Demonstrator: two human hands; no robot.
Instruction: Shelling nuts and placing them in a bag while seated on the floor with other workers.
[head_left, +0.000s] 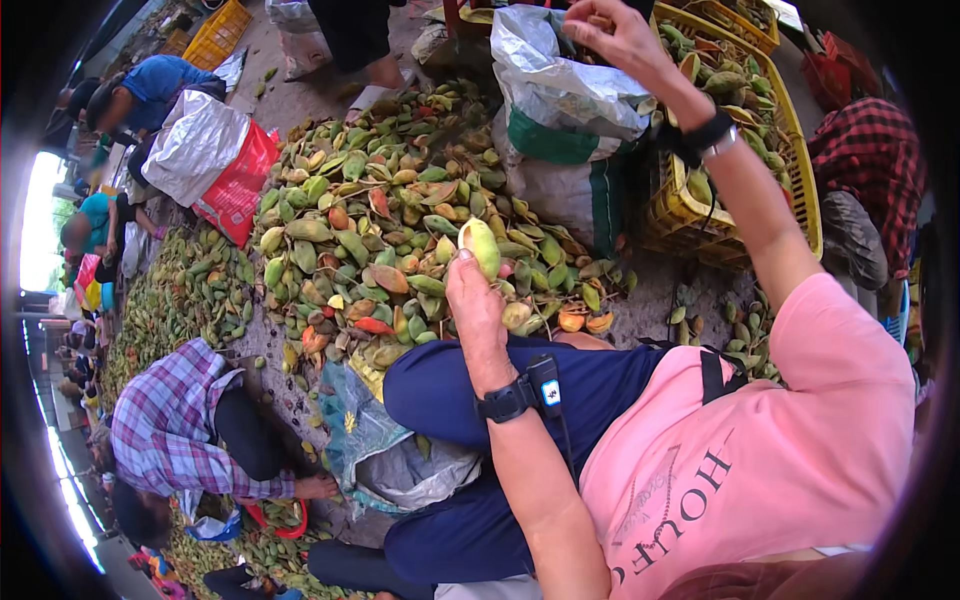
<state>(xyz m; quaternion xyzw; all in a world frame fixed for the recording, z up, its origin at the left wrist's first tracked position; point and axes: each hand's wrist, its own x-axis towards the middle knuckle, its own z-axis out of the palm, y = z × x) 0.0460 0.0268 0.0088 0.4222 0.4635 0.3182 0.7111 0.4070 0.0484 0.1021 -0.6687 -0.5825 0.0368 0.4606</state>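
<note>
My left hand (477, 300) holds a split green seed pod (480, 247) upright between thumb and fingers; its hollow, pale inside shows. Beneath it spreads a large heap of green, brown and reddish pods (375, 225). Up at the top of the view, my right hand (607, 34) is over the mouth of a white and green woven sack (562, 105), fingers curled. Something brown shows between those fingers, but whether it is held or lies behind them is unclear. Both wrists wear dark bands.
A yellow plastic crate (799, 165) full of pods stands beyond the sack. An opened woven bag (412, 472) lies by my knees. A person in a plaid shirt (172, 420) crouches nearby, with a red-handled basket (292, 525). Others work farther off beside a silver and red sack (210, 157).
</note>
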